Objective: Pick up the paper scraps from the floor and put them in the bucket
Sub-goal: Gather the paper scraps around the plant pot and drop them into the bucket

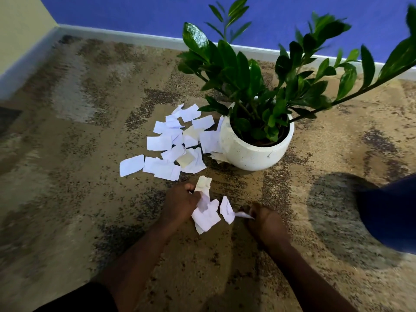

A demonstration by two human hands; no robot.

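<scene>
My left hand (180,202) is closed on a bunch of scraps (206,212), white and cream pieces sticking up and hanging down out of the fist. My right hand (264,221) is pinched shut on one scrap (228,210), held by its twisted end, the rest of it poking left toward the bunch. Both hands are low over the carpet (67,199), near each other, not touching.

The rest of the scraps, a pile (173,143), lie on the carpet just beyond my hands. They are mostly white with a few cream, overlapping, and the right edge of the pile touches a white pot (252,152); a few pieces are tucked at its base. The pot holds a green plant (258,82) whose leaves hang over part of the pile.

A dark blue object (391,212) sits at the right edge of view, cut off and blurred; I can't tell if it is the bucket. Blue wall (135,12) behind.
</scene>
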